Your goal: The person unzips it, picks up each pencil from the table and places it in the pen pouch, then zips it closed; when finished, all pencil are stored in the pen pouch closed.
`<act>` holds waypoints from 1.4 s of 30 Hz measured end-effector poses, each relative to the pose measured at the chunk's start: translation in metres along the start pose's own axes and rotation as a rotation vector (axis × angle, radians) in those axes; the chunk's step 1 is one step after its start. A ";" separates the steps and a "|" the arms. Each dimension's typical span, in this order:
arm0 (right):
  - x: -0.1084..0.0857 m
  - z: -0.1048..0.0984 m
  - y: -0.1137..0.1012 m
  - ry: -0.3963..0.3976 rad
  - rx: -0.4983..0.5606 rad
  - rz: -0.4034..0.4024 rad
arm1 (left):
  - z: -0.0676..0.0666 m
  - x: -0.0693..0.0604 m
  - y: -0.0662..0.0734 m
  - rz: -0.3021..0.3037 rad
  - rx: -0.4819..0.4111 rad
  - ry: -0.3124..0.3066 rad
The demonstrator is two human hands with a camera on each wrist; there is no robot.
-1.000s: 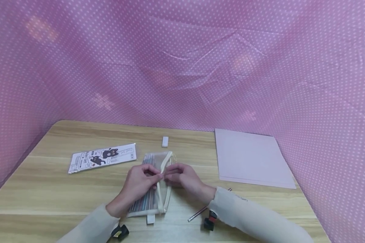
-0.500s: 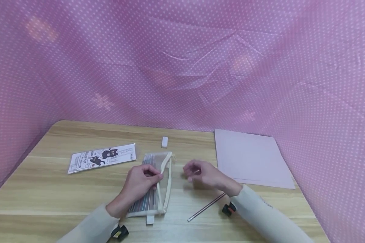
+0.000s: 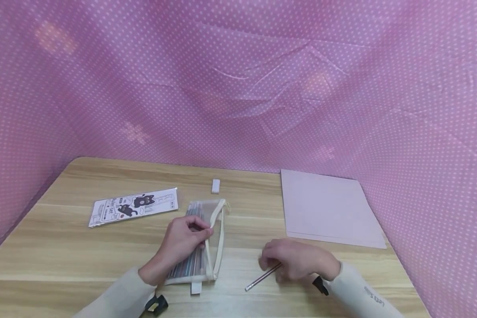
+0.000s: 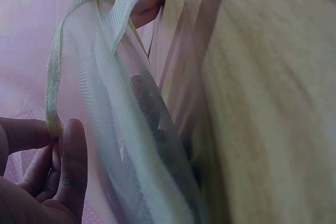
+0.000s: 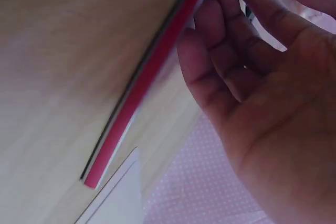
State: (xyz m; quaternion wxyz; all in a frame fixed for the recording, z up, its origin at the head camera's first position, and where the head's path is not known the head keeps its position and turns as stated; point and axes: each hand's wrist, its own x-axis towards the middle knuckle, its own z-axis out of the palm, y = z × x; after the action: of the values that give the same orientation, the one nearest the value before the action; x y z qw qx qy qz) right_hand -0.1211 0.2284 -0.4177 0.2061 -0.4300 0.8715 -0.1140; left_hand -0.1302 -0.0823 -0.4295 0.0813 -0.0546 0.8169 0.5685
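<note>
A mesh pencil case with a cream zip edge and several pencils inside lies on the table in the head view. My left hand pinches its zip edge between thumb and fingertips. The left wrist view shows this pinch on the edge tape close up. A loose pencil lies to the right of the case. My right hand, blurred, is low over the pencil's far end. In the right wrist view its loosely bent fingers are beside the red pencil; no grip shows.
A ruler set in a cat-print packet lies at the left. A white eraser is behind the pencil case. Pale sheets of paper lie at the right of the wooden table. Pink dotted cloth surrounds the table.
My right hand has left the pencil case's zip edge and moved right, then down over the loose pencil. The left hand and the case have stayed put.
</note>
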 end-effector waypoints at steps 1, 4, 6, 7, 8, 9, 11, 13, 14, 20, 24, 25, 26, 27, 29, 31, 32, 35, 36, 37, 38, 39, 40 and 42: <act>-0.002 0.002 0.000 0.024 -0.036 -0.008 | 0.000 0.000 0.000 0.002 0.000 0.000; -0.006 0.009 -0.001 0.094 -0.127 -0.024 | 0.000 0.000 -0.001 0.003 -0.005 0.002; -0.008 0.012 -0.002 0.123 -0.151 -0.023 | 0.000 -0.001 -0.001 0.004 -0.007 0.002; -0.009 0.013 -0.002 0.130 -0.154 -0.022 | 0.000 -0.001 -0.001 0.004 -0.007 0.002; -0.010 0.014 -0.002 0.133 -0.148 -0.017 | 0.000 -0.001 -0.001 0.005 -0.008 0.002; -0.010 0.015 -0.002 0.133 -0.139 -0.013 | 0.000 -0.001 -0.002 0.005 -0.008 0.003; -0.011 0.016 -0.002 0.128 -0.125 -0.007 | 0.000 -0.001 -0.002 0.006 -0.008 0.006; -0.011 0.016 -0.001 0.124 -0.105 -0.009 | 0.000 -0.001 -0.002 0.007 -0.008 0.008; -0.011 0.016 -0.001 0.125 -0.095 -0.014 | 0.000 -0.001 -0.002 0.007 -0.007 0.008; -0.009 0.017 0.002 0.143 -0.053 -0.050 | 0.000 -0.001 -0.002 0.008 0.001 0.010; -0.009 0.017 0.003 0.142 -0.017 -0.020 | 0.000 -0.001 -0.002 0.002 0.003 0.010; -0.008 0.016 0.003 0.142 -0.012 -0.011 | 0.000 -0.001 -0.002 0.001 0.004 0.010; -0.008 0.016 0.003 0.145 -0.002 -0.006 | 0.000 -0.002 -0.001 0.000 0.004 0.009; -0.008 0.015 0.003 0.150 0.011 0.000 | 0.001 -0.002 -0.001 0.000 0.004 0.009; -0.007 0.014 0.003 0.171 0.033 0.009 | 0.001 -0.002 -0.001 0.000 0.007 0.010; -0.005 0.011 0.003 0.197 0.054 0.017 | 0.001 -0.002 -0.001 0.000 0.009 0.011; -0.003 0.009 0.003 0.208 0.068 0.024 | 0.001 -0.002 -0.001 0.000 0.010 0.011; 0.003 0.002 0.005 0.242 0.090 0.050 | 0.001 -0.002 -0.001 -0.001 0.016 0.012; 0.006 0.000 0.006 0.257 0.100 0.060 | 0.001 -0.001 -0.001 -0.001 0.016 0.012; 0.009 -0.001 0.006 0.273 0.118 0.078 | 0.001 -0.001 -0.001 -0.002 0.016 0.013; 0.013 -0.003 0.007 0.292 0.142 0.097 | 0.001 -0.001 -0.001 -0.001 0.017 0.012; 0.017 -0.005 0.008 0.312 0.172 0.118 | 0.001 -0.001 -0.001 0.000 0.017 0.012; 0.022 -0.007 0.008 0.325 0.224 0.149 | 0.001 -0.001 -0.001 0.002 0.015 0.010; 0.030 -0.011 0.007 0.340 0.353 0.202 | 0.001 0.000 -0.001 0.008 0.008 0.006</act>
State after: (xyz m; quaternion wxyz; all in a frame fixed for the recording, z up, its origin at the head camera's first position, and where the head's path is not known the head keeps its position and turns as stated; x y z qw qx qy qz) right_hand -0.1476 0.2087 -0.4184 0.1387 -0.2730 0.8988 -0.3136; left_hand -0.1296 -0.0816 -0.4307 0.0767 -0.0528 0.8195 0.5654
